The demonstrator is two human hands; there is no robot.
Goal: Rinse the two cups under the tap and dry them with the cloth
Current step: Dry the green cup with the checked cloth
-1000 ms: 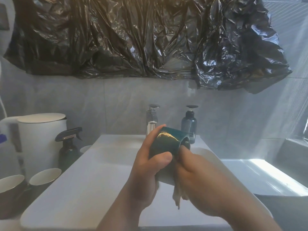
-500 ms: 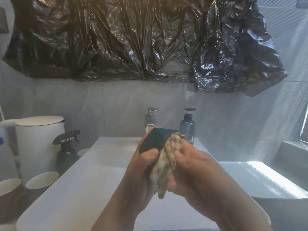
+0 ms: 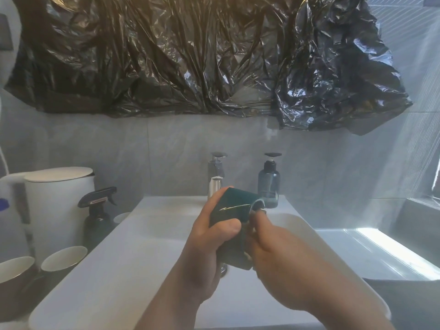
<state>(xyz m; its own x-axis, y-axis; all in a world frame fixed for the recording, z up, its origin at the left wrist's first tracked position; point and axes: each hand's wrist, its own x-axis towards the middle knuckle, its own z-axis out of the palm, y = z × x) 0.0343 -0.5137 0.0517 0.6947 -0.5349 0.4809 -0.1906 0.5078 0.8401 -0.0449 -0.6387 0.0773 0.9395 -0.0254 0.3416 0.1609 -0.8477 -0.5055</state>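
My left hand [image 3: 209, 244] grips a dark green cup [image 3: 228, 208] over the white sink [image 3: 133, 236]. The cup lies tilted, its mouth turned to the right. My right hand [image 3: 276, 256] is at the mouth, its fingertips curled round the cloth [image 3: 258, 204], of which a grey bit shows at the rim. A dark fold hangs below between both hands; most of the cloth is hidden. The tap [image 3: 215, 186] stands just behind the cup, and no water shows. Two more cups, one [image 3: 64, 258] and another [image 3: 14, 270], stand upright at the left of the sink.
A blue soap bottle [image 3: 269, 186] stands right of the tap. A dark spray bottle [image 3: 97, 215] and a white kettle [image 3: 59, 203] are at the left. Black plastic sheeting [image 3: 190, 55] covers the wall above. A ledge [image 3: 371, 248] lies at the right.
The pale cloth that lay over the cup's mouth half a second ago is now mostly out of sight. The cup has turned in my left hand, and my right fingers moved at the rim.
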